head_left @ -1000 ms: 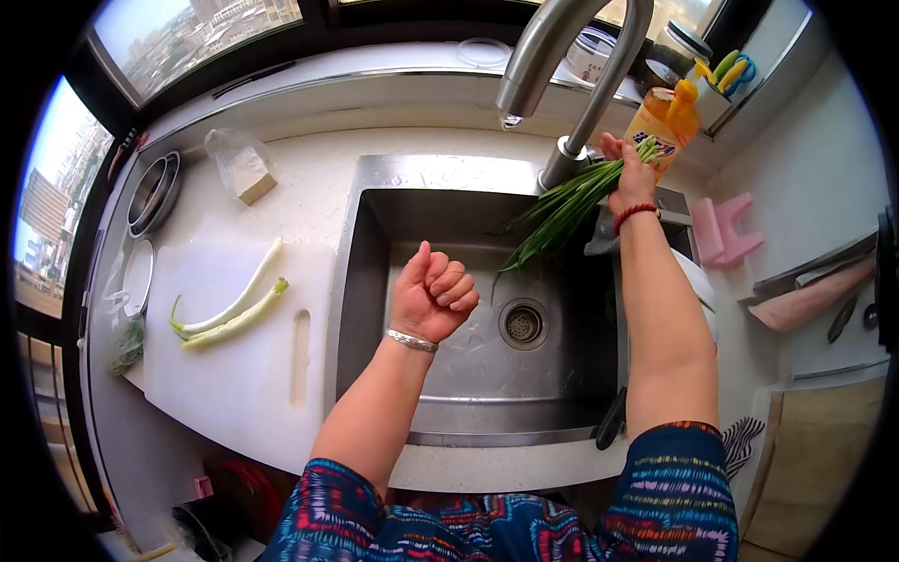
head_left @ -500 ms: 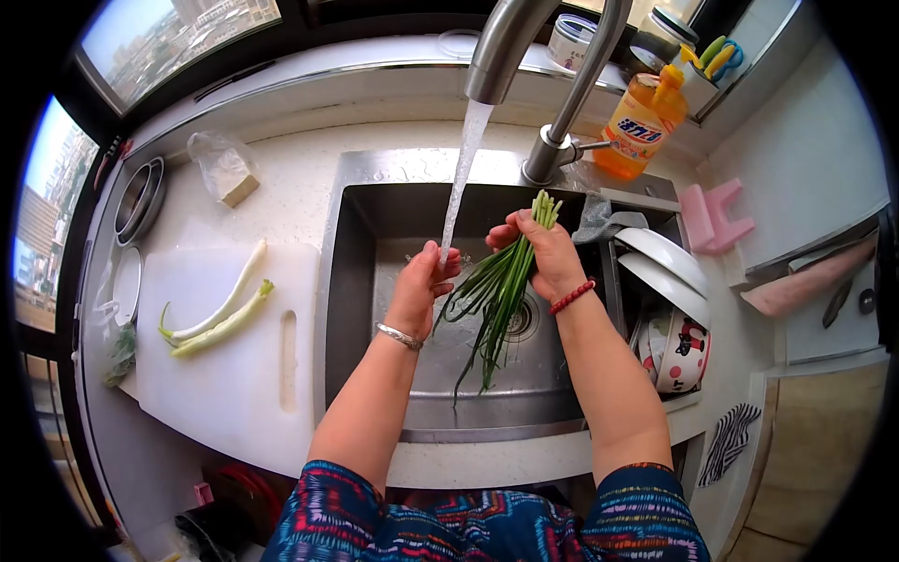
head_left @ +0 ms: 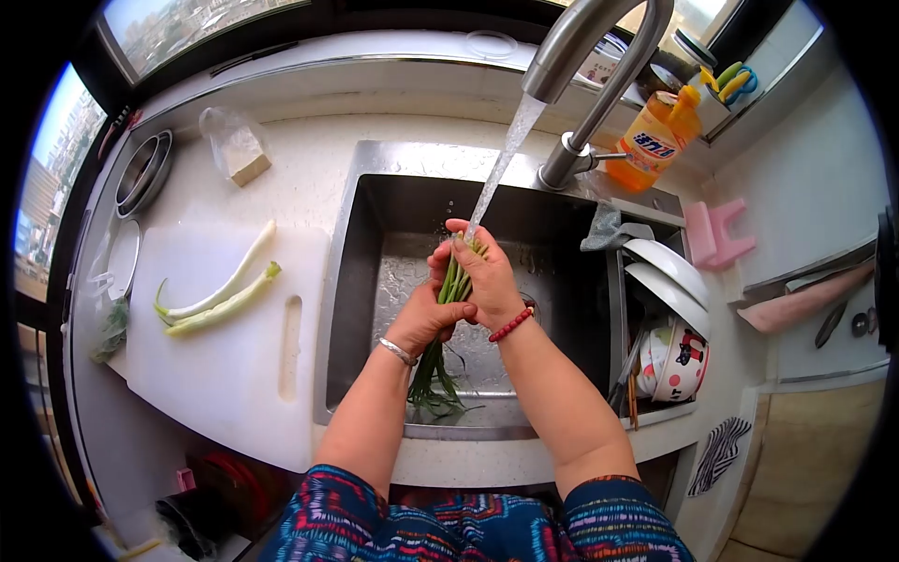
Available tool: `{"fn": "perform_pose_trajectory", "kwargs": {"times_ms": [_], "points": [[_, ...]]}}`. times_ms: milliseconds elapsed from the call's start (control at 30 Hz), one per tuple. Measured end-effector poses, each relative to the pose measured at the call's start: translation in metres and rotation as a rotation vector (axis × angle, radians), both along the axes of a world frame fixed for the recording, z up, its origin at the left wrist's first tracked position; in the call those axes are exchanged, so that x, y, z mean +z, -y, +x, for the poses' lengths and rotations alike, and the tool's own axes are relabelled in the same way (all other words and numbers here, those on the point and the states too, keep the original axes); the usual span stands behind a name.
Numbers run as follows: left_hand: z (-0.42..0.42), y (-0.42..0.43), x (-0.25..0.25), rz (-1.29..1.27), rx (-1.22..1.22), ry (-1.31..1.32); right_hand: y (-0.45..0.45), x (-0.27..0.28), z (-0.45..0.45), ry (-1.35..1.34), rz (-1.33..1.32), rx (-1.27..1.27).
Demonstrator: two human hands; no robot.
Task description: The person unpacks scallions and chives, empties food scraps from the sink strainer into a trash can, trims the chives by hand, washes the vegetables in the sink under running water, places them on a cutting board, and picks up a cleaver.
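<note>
Over the steel sink (head_left: 375,290), both my hands hold a bunch of long green stalks (head_left: 433,375). My left hand (head_left: 429,314) is wrapped round the middle of the bunch, and its leafy ends hang down below. My right hand (head_left: 487,276) grips the pale cut ends higher up. Water from the faucet (head_left: 552,70) runs onto the cut ends and the right fingers. A silver bangle is on my left wrist and a red bead bracelet on my right.
Two pale stalks (head_left: 225,304) lie on a white cutting board (head_left: 225,384) at the left. A bagged block (head_left: 248,161) and metal bowls (head_left: 140,178) are behind. An orange soap bottle (head_left: 651,140), a pink stand (head_left: 719,232) and stacked dishes (head_left: 670,281) are at the right.
The water has come on since the first frame. My right hand has brought the bunch left from beside the faucet, and my left hand has closed round it.
</note>
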State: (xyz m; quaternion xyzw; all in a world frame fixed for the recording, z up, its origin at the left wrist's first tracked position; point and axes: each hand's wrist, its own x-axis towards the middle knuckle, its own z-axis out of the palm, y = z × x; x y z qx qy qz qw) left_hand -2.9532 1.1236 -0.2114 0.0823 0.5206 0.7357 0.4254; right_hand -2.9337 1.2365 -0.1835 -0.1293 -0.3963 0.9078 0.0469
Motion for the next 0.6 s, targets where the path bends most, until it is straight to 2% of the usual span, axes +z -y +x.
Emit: {"fn": "perform_pose_trajectory", "kwargs": {"times_ms": [67, 133, 200, 267, 300, 333, 400, 433, 533, 600], "points": [[-0.001, 0.001, -0.005, -0.057, -0.108, 0.051, 0.000, -0.002, -0.003, 0.067, 0.046, -0.046], [0.003, -0.001, -0.002, -0.080, -0.074, 0.028, -0.008, -0.017, -0.005, 0.075, 0.122, 0.030], [0.001, -0.002, -0.011, -0.112, -0.153, -0.008, -0.009, -0.015, -0.008, 0.134, 0.106, 0.050], [0.000, -0.003, -0.010, -0.118, -0.142, -0.020, -0.016, -0.017, -0.011, 0.180, -0.107, 0.104], [-0.002, -0.004, -0.008, -0.123, -0.133, -0.036, -0.020, -0.016, -0.015, 0.112, -0.185, 0.199], [-0.006, -0.003, -0.011, -0.123, -0.132, -0.032, -0.019, -0.016, -0.017, 0.115, -0.186, 0.201], [-0.013, -0.001, -0.016, -0.093, -0.084, 0.097, -0.004, 0.016, -0.020, 0.247, -0.316, 0.034], [-0.013, 0.000, -0.016, -0.059, -0.073, 0.121, -0.003, 0.012, -0.018, 0.174, -0.126, 0.055], [-0.006, -0.007, -0.008, 0.000, -0.038, 0.042, -0.010, -0.013, -0.017, 0.041, -0.105, 0.090], [-0.009, -0.007, -0.013, -0.046, -0.092, 0.028, -0.014, -0.015, -0.019, 0.095, -0.076, 0.063]]}}
